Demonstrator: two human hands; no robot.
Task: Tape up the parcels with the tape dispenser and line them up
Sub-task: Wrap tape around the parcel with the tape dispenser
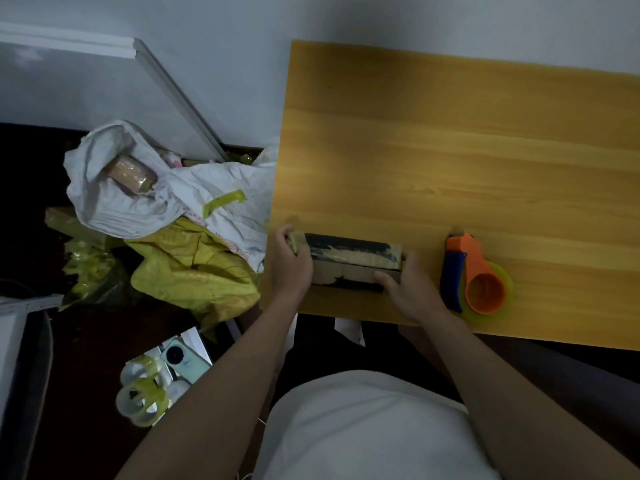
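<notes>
Parcel at table near-left corner gripped endwise by left hand and right hand, fingers curled on it; best squared before tape dispenser is taken.

A plain white top is worn; both forearms are left bare, no sleeve being seen above either wrist

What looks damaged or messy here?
The long brown cardboard parcel held in both hands at the yellow wooden table's near edge has torn, peeling black patches. On the floor left of the table, crumpled white and yellow bags lie heaped.
</notes>
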